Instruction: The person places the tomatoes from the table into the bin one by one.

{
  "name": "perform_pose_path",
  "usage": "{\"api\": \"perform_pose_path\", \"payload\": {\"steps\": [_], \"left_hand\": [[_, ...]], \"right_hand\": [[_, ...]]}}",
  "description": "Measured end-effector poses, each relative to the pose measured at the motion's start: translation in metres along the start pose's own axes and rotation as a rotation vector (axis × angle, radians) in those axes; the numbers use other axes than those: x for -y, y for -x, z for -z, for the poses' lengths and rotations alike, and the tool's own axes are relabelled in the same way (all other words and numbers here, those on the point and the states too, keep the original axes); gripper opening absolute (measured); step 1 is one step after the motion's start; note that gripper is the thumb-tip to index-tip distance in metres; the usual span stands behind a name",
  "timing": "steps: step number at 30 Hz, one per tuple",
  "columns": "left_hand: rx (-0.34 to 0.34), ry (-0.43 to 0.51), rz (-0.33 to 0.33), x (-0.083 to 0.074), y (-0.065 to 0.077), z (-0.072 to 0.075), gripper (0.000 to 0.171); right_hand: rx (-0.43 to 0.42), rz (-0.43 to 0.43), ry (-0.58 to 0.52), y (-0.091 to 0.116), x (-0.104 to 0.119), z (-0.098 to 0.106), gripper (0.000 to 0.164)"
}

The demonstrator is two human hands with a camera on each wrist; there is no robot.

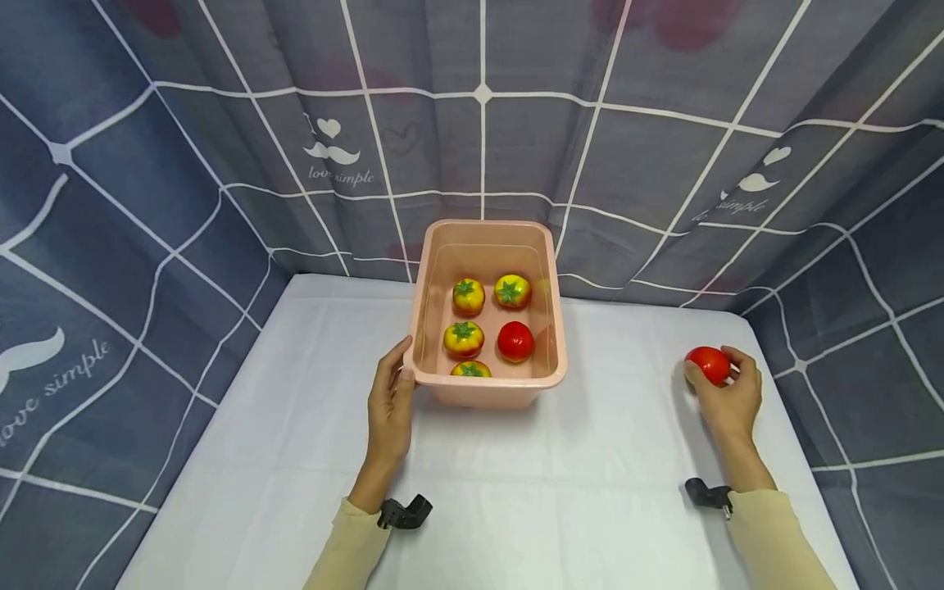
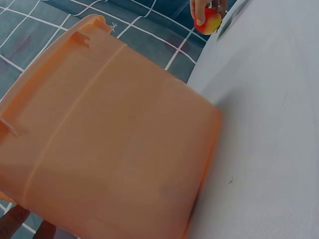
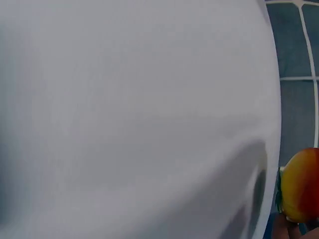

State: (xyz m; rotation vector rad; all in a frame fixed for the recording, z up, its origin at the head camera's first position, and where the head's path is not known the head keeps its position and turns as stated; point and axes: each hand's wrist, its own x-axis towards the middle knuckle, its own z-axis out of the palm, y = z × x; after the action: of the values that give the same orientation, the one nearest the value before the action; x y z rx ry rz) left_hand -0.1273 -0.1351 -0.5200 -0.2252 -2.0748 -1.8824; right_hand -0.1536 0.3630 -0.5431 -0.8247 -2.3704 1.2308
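My left hand (image 1: 389,410) touches the left front corner of a pink plastic bin (image 1: 487,393), its fingers fairly straight along the rim. Two of its fingertips (image 2: 15,221) show below the bin wall in the left wrist view. Out at the right, my right hand (image 1: 730,397) holds a tomato (image 1: 708,365) between thumb and fingers. That tomato looks red from above, while the right wrist view shows a yellow side and a bit of green. Inside the bin lie several tomatoes, mostly yellow and red with green leaf tops (image 1: 463,338); one tomato (image 1: 515,341) shows plain red.
A white cloth (image 1: 590,483) covers the table beneath both hands. Grey-blue curtains (image 1: 428,147) with white grid lines hang behind it and at both sides. The bin stands near the back edge. Each wrist wears a small black camera mount (image 1: 406,512).
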Motion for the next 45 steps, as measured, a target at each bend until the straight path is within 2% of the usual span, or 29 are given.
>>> {"api": "perform_pose_path", "payload": {"steps": [5,17,22,32,40,45], "left_hand": [[0.003,-0.012,0.005,0.001,0.001,0.001,0.046],[-0.001,-0.018,-0.004,-0.001,0.0,0.0,0.046],[-0.001,-0.017,0.003,0.0,0.0,0.0,0.046],[-0.005,-0.011,-0.001,0.002,0.002,0.0,0.046],[-0.008,-0.021,-0.007,0.001,0.001,0.001,0.047],[-0.011,-0.025,-0.009,0.002,0.001,0.002,0.047]], "right_hand": [[0.039,0.023,-0.037,0.013,0.016,-0.008,0.069],[0.15,0.184,-0.108,0.045,0.045,-0.04,0.067],[0.189,0.219,-0.169,0.053,0.056,-0.054,0.064],[0.253,0.242,-0.302,0.067,0.075,-0.071,0.061],[0.286,0.209,-0.42,0.074,0.093,-0.083,0.055],[0.289,0.191,-0.508,0.075,0.105,-0.084,0.049]]}}
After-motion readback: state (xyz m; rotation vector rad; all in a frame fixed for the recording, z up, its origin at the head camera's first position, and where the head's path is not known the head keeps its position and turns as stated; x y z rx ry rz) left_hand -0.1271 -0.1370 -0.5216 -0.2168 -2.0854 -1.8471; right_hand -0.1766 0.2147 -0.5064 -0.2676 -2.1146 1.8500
